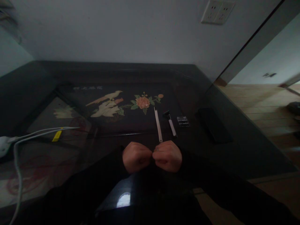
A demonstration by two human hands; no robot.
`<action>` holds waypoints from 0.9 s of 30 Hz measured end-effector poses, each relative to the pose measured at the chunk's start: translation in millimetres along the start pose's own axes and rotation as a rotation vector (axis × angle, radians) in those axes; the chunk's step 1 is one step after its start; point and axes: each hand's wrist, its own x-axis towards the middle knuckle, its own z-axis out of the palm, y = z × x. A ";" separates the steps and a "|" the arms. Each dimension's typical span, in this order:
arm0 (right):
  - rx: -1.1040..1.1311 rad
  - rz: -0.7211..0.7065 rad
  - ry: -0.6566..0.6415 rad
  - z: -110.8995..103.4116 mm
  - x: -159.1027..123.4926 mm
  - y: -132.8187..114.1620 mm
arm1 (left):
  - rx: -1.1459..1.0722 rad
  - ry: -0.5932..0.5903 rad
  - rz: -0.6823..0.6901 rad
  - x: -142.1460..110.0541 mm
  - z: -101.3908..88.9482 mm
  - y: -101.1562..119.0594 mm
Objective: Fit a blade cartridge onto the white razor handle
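Observation:
My left hand [137, 157] and my right hand [167, 156] rest as loosely curled fists near the front edge of the dark table [187, 162]. Their knuckles meet or nearly meet, and nothing shows between the fingers. A long, thin, pale strip with a small hole at its near end [158, 125] lies just beyond my right hand. To its right is a razor [172, 125] with a white handle and dark head pointing away. Beside the razor sits a small clear pack with dark pieces in it [182, 121].
A flat black object [214, 125], perhaps a phone or wallet, lies on the right. White cables [39, 132] with a yellow tag [57, 135] run from a white power strip [4, 145] on the left. A wall with sockets [217, 12] stands behind the table.

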 end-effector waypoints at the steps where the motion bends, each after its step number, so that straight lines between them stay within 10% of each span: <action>1: -0.005 0.001 -0.011 -0.1 -0.1 0.1 | -0.002 0.005 0.000 0.2 0.1 0.2; 27: -0.102 0.117 -0.084 -0.1 2.3 6.5 | -0.044 0.098 -0.201 2.4 -1.5 -4.9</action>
